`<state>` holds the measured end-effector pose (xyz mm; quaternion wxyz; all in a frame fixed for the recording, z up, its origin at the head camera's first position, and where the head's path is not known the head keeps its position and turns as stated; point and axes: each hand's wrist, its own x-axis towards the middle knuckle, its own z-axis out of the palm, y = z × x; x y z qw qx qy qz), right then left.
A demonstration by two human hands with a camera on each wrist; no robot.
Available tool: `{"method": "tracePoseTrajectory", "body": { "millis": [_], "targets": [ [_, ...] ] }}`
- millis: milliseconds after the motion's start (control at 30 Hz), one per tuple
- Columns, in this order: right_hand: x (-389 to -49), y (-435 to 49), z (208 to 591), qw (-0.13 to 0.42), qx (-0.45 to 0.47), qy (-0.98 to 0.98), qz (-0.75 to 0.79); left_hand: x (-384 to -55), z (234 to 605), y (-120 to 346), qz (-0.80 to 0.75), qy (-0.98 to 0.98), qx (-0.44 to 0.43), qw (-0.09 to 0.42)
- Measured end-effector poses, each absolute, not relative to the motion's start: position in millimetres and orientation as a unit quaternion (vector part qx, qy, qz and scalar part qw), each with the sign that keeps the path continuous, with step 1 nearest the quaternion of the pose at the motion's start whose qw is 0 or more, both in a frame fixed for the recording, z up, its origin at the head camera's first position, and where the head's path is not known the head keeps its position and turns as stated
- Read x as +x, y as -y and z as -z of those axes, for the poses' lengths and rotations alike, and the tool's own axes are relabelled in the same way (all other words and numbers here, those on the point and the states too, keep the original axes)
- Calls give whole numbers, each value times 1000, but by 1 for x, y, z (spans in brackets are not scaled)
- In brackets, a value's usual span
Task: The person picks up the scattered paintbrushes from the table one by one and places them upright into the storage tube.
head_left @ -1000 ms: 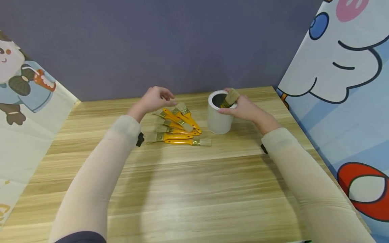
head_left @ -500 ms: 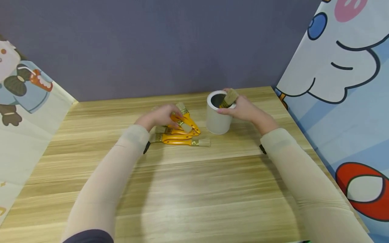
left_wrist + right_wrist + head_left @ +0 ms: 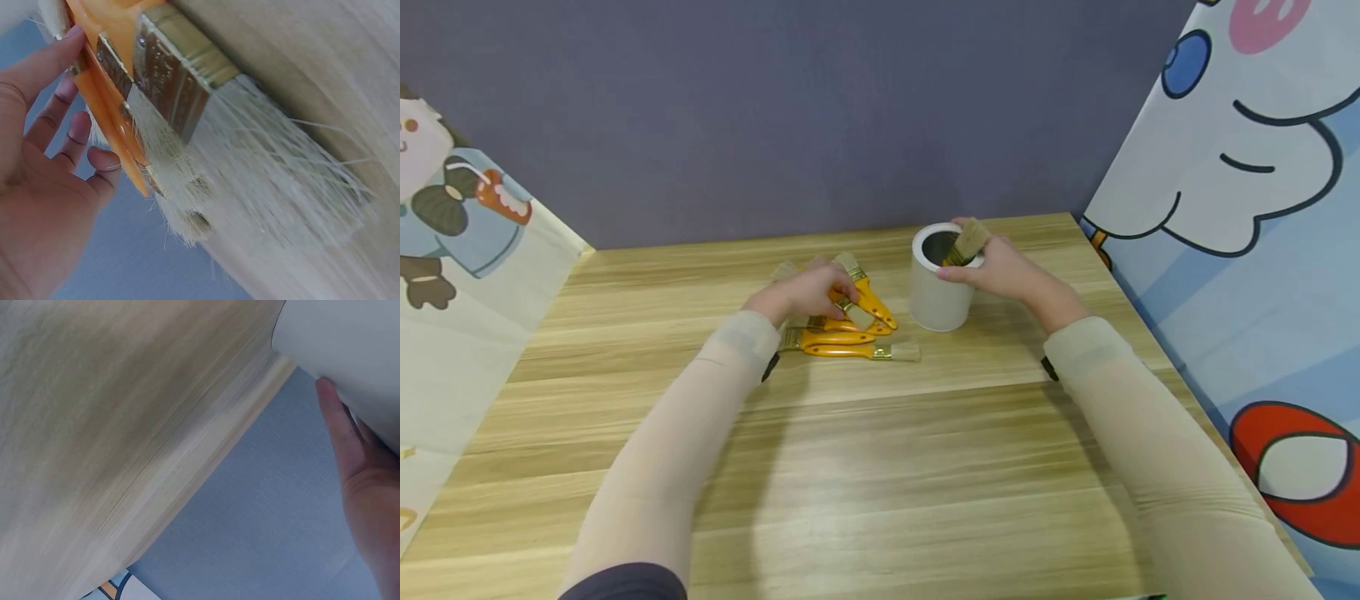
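Note:
My left hand is at the pile of paintbrushes with orange handles and pale bristles. Thumb and fingertips pinch one paintbrush near its metal ferrule, its bristle end pointing right and toward me in the head view. A wide paintbrush lies right beside it in the left wrist view. My right hand grips the white can at its upper right side, thumb in front and fingers behind. One brush stands in the can, its bristles above the rim, leaning right against the hand.
Several more brushes lie around the left hand, among them one brush at the pile's near edge and another toward the can. The wooden table ends at a dark grey wall. Cartoon-printed panels flank both sides.
From above the pile's far left, my left hand has come down and right onto the brushes and taken hold of one. The right hand and the can have stayed in place.

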<state>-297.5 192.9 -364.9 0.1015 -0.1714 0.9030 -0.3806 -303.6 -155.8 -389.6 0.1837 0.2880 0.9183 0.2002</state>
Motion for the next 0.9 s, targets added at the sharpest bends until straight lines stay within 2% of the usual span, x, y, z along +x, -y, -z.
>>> {"method": "tracePoseTrajectory", "body": {
  "millis": [433, 733, 900],
  "targets": [
    [-298, -194, 366, 97, -174, -903, 381, -304, 382, 160, -209, -918, 291, 172],
    [-298, -193, 364, 112, -170, -901, 383, -308, 339, 167, -245, -929, 257, 106],
    [-298, -194, 365, 113, -171, -899, 387, -309, 315, 171, -270, -935, 213, 92]
  ]
}}
